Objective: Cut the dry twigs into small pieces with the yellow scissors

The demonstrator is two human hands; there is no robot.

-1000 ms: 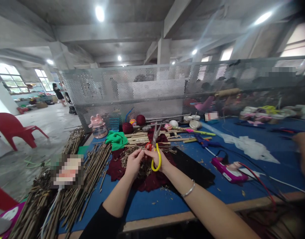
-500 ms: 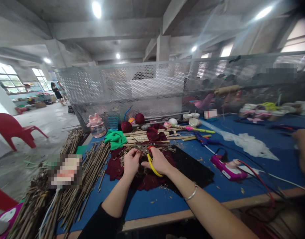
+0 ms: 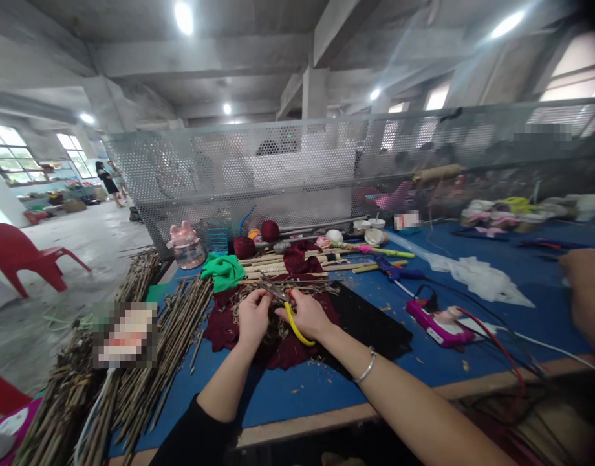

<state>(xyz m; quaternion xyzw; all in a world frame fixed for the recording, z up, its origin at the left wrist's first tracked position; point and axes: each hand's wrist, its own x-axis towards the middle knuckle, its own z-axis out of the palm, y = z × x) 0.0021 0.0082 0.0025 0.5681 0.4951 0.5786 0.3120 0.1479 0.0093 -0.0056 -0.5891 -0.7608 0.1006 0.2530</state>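
Observation:
My right hand (image 3: 307, 315) grips a pair of scissors (image 3: 294, 325) by the handles, one loop yellow. Their metal blades point left and away, close to the fingertips of my left hand (image 3: 253, 315). Those left fingers are pinched together; whatever they hold is too small to make out. Beneath both hands lies a dark red cloth (image 3: 220, 330) with a heap of dry plant scraps (image 3: 239, 294) on it, partly hidden by the hands.
Bundled dry stalks (image 3: 164, 343) lie on the left. A black sheet (image 3: 375, 323), a purple power strip (image 3: 438, 323) with cables and a blue glue gun (image 3: 392, 268) are on the right. Behind are a green cloth (image 3: 222, 270) and yarn balls (image 3: 270, 230). Another person's hand (image 3: 586, 285) is far right.
The scissors have swung from pointing upward to pointing left, beside my left fingertips. My right hand has turned with them. Over the last half second both hands stay nearly still; the view shifts slightly.

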